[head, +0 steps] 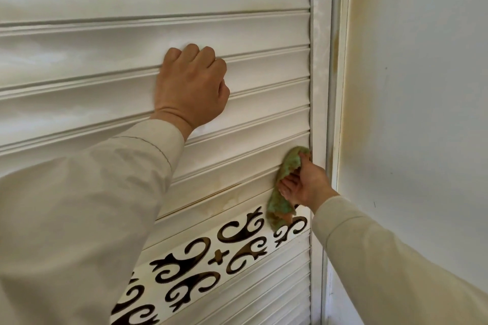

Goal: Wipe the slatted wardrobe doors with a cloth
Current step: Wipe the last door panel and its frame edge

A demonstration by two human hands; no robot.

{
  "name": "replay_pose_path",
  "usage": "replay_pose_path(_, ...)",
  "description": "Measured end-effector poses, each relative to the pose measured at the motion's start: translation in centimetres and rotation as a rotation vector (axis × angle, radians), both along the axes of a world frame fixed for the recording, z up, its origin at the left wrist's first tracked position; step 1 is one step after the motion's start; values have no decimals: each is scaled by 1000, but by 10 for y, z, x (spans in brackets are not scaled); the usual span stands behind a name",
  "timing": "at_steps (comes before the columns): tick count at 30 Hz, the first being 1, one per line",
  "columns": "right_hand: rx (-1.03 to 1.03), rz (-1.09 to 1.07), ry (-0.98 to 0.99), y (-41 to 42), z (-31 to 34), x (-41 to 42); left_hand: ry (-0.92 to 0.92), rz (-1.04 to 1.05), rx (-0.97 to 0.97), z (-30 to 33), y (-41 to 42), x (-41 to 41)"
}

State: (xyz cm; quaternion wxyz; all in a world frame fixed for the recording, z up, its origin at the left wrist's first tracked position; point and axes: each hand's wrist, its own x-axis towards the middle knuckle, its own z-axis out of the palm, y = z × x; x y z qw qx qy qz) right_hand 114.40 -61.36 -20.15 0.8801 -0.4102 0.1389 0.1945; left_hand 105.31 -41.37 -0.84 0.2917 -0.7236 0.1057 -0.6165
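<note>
Two hands on the slatted door. Right hand fingers pinch a green cloth at 5 o'clock, pressed beside the door frame. Left hand, fingers curled into a fist, rests against central slats.

The left hand is curled, so its fingertips are hidden against the slatted door. The cloth hides part of the right hand and some dark swirls. The door runs past the picture's edges.
</note>
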Motion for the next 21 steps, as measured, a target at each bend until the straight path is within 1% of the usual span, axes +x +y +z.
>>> replay_pose_path(2, -47, -23, -39, -4, -1, 7, 2, -4, -5, -1, 0, 1)
replay_pose_path(5, -105, -57, -46, -6, -4, 11, -1, -6, -3, 0, -1, 0)
replay_pose_path(11, -316, -65, -107, -14, -8, 24, 1, 1, -10, -2, -2, 1)
replay_pose_path(14, -420, -16, -61, -12, -3, 25, 7, -10, -11, -1, -3, -1)
replay_pose_path(18, -510, 9, -3, -4, 9, 15, 27, -19, -9, 0, -3, -1)
replay_pose_path(21, -527, 75, 6, 12, 10, -1, 36, -23, -13, 0, -3, -2)
